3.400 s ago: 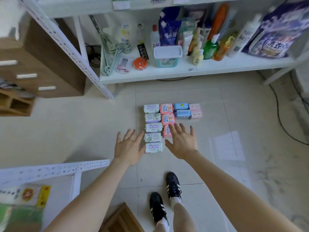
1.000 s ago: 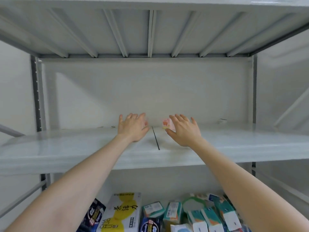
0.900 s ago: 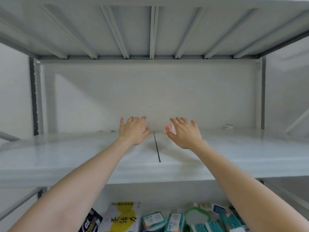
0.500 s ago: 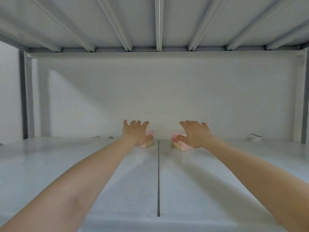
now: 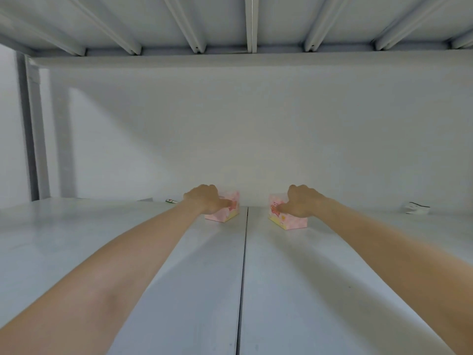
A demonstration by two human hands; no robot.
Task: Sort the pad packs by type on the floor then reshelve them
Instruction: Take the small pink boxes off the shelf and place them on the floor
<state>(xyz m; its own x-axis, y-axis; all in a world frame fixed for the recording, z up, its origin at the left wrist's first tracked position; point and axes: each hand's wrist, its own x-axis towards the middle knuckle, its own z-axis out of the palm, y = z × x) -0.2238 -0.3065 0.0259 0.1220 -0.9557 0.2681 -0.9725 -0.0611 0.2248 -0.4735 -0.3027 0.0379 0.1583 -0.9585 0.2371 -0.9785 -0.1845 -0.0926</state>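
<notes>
Standing at the back of the pale grey metal shelf (image 5: 179, 278), one each side of its centre seam (image 5: 244, 252): left pink rectangular pad pack (image 5: 230, 215), grasped by the left hand (image 5: 204, 201), fingers curled over its top; right pink rectangular pad pack (image 5: 291, 221), grasped likewise by the right hand (image 5: 303, 202).

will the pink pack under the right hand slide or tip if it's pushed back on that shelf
Probably slides: the pink pack sits flat and low on the smooth shelf. Likely light and squashy, being a small wrapped pack the right hand covers; tipping seems unlikely.
</notes>
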